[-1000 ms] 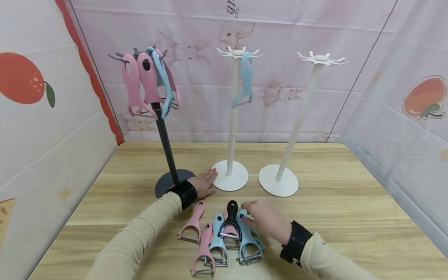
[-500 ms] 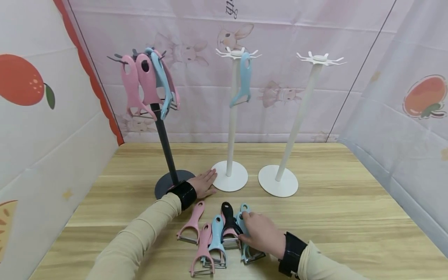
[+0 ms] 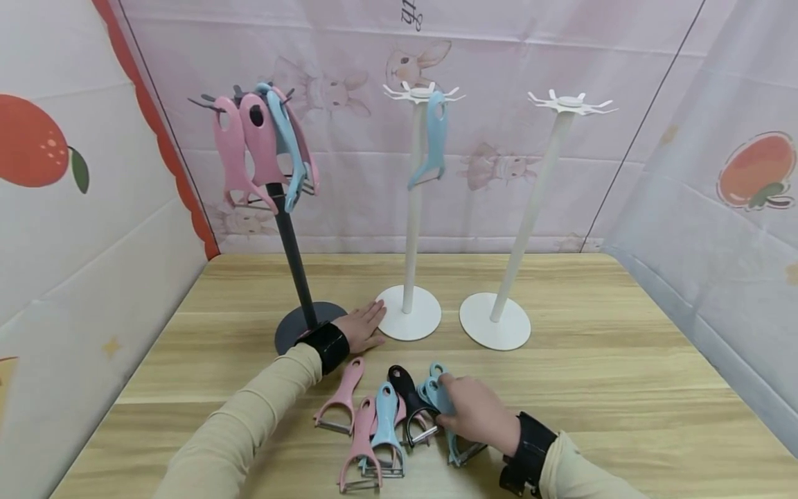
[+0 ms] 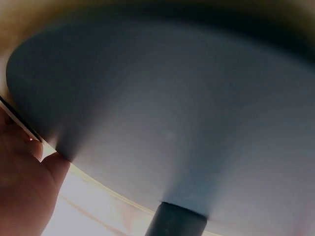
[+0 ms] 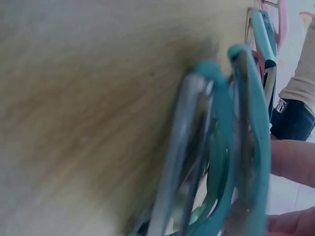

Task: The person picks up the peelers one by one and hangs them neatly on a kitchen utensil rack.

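Right hand (image 3: 476, 414) has now closed its grip round the blue peelers (image 3: 436, 391), nudging the black peeler (image 3: 406, 391) aside, while the left hand (image 3: 364, 328) lies flat.

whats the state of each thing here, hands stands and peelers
left hand: flat on the table, touching the dark stand's base
right hand: grips blue peelers
black peeler: lying on the table in the pile
dark stand: upright, pink and blue peelers hung on it
middle white stand: upright, one blue peeler hung
right white stand: upright, hooks bare
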`<state>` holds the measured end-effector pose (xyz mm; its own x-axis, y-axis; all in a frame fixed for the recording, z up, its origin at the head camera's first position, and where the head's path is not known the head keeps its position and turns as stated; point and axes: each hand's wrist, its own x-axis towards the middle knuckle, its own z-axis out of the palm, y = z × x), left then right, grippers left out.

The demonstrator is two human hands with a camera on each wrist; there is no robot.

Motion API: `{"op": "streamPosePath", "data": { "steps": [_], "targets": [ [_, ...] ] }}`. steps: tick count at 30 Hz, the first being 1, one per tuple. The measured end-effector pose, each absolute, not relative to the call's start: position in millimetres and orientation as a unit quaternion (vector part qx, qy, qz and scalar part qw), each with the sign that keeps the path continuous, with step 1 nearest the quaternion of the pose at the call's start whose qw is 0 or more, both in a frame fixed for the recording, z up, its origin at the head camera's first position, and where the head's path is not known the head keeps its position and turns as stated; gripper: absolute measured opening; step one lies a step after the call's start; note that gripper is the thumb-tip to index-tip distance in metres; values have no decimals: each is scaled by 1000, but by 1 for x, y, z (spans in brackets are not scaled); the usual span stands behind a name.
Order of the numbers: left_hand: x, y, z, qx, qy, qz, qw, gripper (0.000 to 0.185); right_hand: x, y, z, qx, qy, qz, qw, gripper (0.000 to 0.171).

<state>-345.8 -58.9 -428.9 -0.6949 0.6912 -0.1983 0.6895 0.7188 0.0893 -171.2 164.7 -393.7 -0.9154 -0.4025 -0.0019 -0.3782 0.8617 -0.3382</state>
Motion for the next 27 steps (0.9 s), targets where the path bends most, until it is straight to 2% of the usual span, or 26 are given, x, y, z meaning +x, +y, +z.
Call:
{"op": "streamPosePath", "data": {
  "steps": [4, 9, 15, 20, 24, 27],
  "targets": [
    [-341, -57, -423, 370, 923, -14, 109, 63, -173, 169, -393, -189, 963, -187, 47, 52],
    [-341, -56, -420, 369, 922, -10, 120, 64, -175, 175, -389, -183, 951, -237, 74, 47],
    [-345, -57, -425, 369, 922, -13, 118, 64, -177, 183, -382, -200, 939, -276, 50, 41],
    [-345, -57, -425, 365, 923, -12, 122, 65, -182, 189, -377, -208, 929, -307, -2, 40],
    [-343, -57, -424, 365, 923, -14, 122, 64, -193, 192, -366, -237, 901, -352, -93, 41],
    [-343, -57, -423, 369, 922, -11, 121, 63, -203, 193, -349, -212, 880, -400, -145, 41]
  ]
}}
